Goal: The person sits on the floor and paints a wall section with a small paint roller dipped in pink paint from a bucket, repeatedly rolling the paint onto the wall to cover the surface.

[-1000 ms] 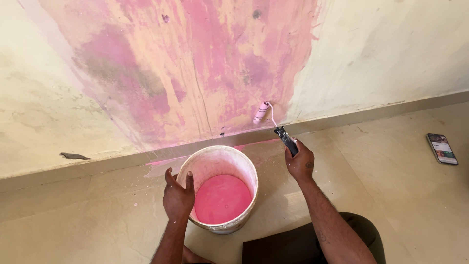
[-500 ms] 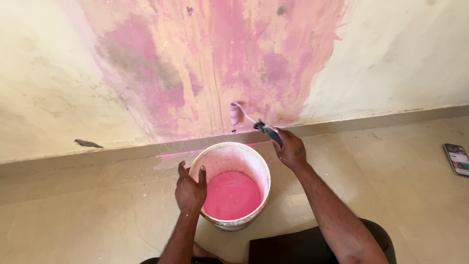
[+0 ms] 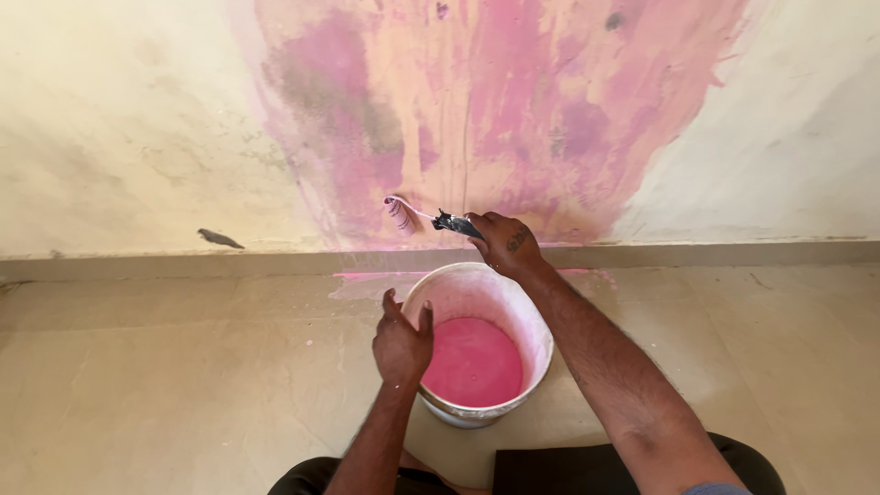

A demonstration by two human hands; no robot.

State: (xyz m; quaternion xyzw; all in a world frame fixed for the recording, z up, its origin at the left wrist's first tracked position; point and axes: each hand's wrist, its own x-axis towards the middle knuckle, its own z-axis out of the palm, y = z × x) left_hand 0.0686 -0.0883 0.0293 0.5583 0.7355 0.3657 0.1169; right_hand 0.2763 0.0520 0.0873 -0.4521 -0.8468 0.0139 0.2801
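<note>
The right hand [image 3: 506, 243] is closed around the dark handle of a small paint roller [image 3: 400, 216], whose pink-stained sleeve now lies against the wall [image 3: 137, 137] low down, just above the skirting, farther left than half a second ago and over the bucket's far rim instead of to its right. The left hand [image 3: 401, 341] has kept its hold, fingers hooked over the near left rim of the white bucket [image 3: 536, 335] of pink paint on the floor [image 3: 165, 385]. So the roller is working leftward along the bottom of the pink patch, judging by that shift.
</note>
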